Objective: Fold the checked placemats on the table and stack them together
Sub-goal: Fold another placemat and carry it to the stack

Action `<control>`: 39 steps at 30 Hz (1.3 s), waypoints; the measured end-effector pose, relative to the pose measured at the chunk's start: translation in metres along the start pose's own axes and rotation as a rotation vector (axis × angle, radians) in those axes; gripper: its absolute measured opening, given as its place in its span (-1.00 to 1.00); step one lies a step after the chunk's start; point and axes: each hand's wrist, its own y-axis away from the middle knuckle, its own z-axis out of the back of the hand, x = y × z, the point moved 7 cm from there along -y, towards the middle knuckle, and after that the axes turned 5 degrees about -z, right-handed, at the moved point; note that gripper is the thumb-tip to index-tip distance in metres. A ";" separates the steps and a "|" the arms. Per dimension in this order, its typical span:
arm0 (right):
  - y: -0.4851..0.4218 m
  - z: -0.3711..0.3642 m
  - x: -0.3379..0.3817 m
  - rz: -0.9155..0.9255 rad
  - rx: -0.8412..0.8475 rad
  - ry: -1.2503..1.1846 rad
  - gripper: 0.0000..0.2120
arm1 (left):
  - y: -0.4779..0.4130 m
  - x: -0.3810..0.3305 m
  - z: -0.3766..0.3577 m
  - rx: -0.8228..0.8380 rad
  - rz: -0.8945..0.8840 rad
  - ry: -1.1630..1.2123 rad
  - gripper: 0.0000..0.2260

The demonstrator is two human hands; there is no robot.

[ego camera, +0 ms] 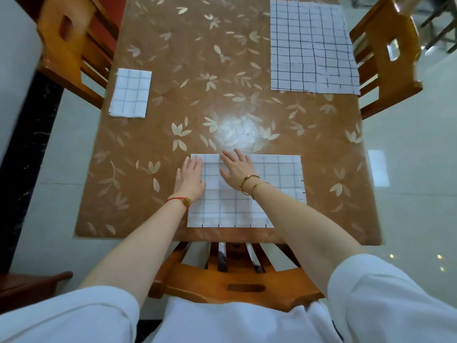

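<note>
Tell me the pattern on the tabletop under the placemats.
Brown tabletop with pale cream leaf-and-flower motifs, seen in the head view.

Left hand and right hand lie flat, palms down, fingers straight, just beside each other, the right angled leftward

- A white, dark-checked placemat is seen folded over and lying flat at the near edge of the table.
- A second placemat is folded small at left.
- A third placemat is spread unfolded, far right.
</note>
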 end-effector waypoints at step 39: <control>0.050 0.013 -0.155 -0.335 -0.217 0.103 -0.33 | -0.042 0.000 0.016 -0.126 0.021 -0.088 -0.62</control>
